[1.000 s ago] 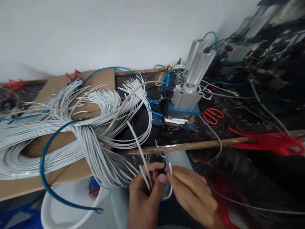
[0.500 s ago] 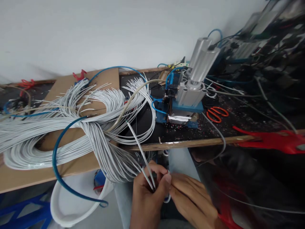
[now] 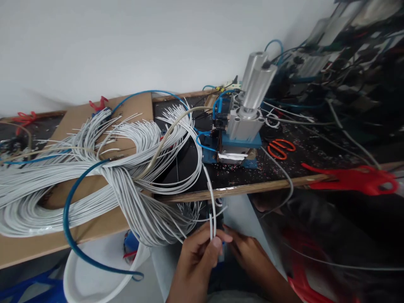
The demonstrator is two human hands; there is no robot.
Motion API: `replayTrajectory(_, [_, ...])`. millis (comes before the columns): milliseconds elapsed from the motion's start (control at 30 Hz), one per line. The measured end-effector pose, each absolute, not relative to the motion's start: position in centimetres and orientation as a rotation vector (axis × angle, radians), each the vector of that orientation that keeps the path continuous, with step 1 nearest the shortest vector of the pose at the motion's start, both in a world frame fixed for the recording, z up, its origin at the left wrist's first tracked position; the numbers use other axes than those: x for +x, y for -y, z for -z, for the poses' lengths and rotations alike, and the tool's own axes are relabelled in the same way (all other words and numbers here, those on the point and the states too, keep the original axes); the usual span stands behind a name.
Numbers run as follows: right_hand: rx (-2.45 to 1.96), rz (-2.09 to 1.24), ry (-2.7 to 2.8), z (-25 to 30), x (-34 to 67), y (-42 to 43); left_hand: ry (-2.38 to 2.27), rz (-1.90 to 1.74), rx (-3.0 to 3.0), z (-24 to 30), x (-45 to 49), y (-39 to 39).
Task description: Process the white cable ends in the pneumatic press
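My left hand is closed in a pinch on two thin white wires that stand up towards the bench edge. My right hand lies just right of it, fingers curled and touching the left fingertips; what it holds is hidden. A large bundle of white wires loops over the cardboard sheet and hangs off the bench front beside my left hand. A blue pneumatic press with a silver cylinder stands on the dark bench straight ahead.
Orange scissors lie right of the press. A red clamp rests on the bench's front edge at right. A blue hose arcs over a white bucket below the bench. More machines and cables crowd the far right.
The wires in my left hand have swung from leaning left to nearly upright. My right hand has slid down and partly under the left hand.
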State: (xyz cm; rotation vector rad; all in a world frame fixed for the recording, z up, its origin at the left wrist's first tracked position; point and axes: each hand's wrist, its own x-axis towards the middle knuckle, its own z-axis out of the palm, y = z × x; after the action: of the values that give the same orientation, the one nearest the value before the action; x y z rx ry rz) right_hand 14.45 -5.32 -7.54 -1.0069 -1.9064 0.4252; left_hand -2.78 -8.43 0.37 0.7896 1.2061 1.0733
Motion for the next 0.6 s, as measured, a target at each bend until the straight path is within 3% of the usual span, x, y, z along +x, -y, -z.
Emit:
replayTrajectory(267, [-1.0,-1.12,1.449,0.9,14.7,3.6,-1.26,-0.823,1.178,1.6,-3.0,9.6])
replayTrajectory(467, [-0.946,-1.479,0.786,2.2,13.3,4.8,-1.444,-1.165,0.991,2.6,-2.7,10.2])
replayTrajectory(600, [-1.008,-1.7,0.809,3.4,12.9,7.4,-1.506,-1.184,0.944,2.5,-2.4,10.2])
